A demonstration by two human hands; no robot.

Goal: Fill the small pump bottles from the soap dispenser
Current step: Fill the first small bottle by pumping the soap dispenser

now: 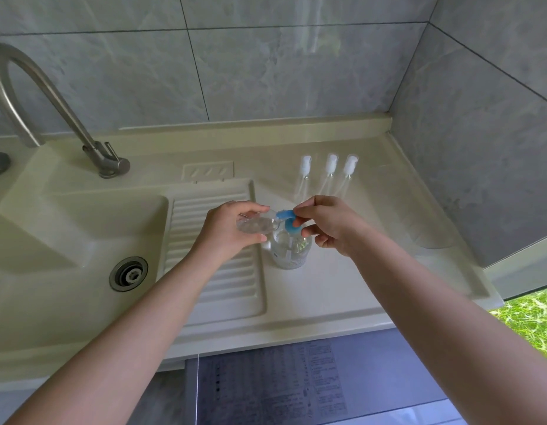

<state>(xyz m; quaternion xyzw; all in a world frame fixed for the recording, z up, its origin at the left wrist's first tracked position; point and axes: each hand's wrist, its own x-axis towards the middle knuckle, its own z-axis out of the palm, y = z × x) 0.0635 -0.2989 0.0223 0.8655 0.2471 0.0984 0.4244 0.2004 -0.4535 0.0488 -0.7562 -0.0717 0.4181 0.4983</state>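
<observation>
A clear soap dispenser (292,251) with a blue pump head (286,215) stands on the counter beside the drainboard. My left hand (232,231) grips a small clear bottle (255,225), tilted on its side, its mouth up against the blue nozzle. My right hand (325,223) rests on the pump head, with fingers curled over and around its blue top. Three white pump tops with dip tubes (328,171) lie in a row on the counter behind the hands.
A cream sink basin (82,240) with a drain (128,273) lies at the left, with a ribbed drainboard (217,271) next to it. A steel tap (51,96) arches over the basin. Tiled walls close the back and right. The counter's front edge (281,335) runs below my arms.
</observation>
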